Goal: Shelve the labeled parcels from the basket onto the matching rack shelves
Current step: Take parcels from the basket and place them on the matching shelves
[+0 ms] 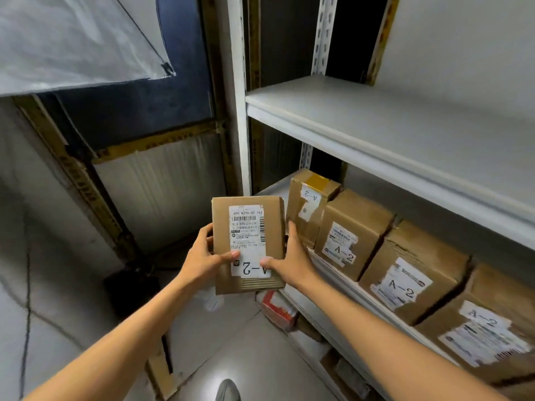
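- Forearms reached up from the bottom of the frame, with a shoe [228, 390] just showing between them at the lower edge.
- At centre frame the left hand [202, 256] and right hand [292, 261] clamped the parcel [249, 227] from either side, thumbs pressed on its face.
- It was tilted up toward the eyes, seemingly so the "A-2" label [254, 269] could be read; the writing sat upside down.
- Between the palms the parcel hung in the air, just left of the middle shelf [335, 273] and not yet on it.
- Boxes [350, 241] marked A-2 lined that shelf at right, so it looked the matching place.
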`<control>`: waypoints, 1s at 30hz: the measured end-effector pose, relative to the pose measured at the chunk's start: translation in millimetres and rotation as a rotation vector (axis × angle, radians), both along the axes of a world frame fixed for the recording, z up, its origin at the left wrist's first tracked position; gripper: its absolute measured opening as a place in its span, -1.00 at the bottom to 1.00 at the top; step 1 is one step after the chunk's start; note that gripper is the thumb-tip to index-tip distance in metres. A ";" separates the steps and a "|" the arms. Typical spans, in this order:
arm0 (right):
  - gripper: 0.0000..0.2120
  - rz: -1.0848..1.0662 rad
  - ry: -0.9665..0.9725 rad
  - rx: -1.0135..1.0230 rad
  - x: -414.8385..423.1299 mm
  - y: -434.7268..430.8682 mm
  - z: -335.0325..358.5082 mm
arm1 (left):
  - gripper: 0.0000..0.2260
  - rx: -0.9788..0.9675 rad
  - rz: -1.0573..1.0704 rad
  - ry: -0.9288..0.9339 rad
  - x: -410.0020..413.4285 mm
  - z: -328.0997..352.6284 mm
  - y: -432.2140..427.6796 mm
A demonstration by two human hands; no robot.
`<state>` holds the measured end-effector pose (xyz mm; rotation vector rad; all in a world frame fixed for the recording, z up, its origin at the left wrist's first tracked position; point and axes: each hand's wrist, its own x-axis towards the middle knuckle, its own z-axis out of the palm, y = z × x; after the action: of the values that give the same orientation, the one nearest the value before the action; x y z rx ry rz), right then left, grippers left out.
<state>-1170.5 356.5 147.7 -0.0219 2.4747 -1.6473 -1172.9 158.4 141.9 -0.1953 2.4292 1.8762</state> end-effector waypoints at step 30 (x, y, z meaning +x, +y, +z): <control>-0.23 -0.484 0.007 0.215 -158.9 -61.1 -35.5 | -0.37 -0.149 -0.219 0.124 -225.5 -35.7 -15.6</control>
<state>-1329.3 295.4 112.2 0.6450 2.8005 -1.5116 -1398.4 142.8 106.2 0.1788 2.5500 1.6646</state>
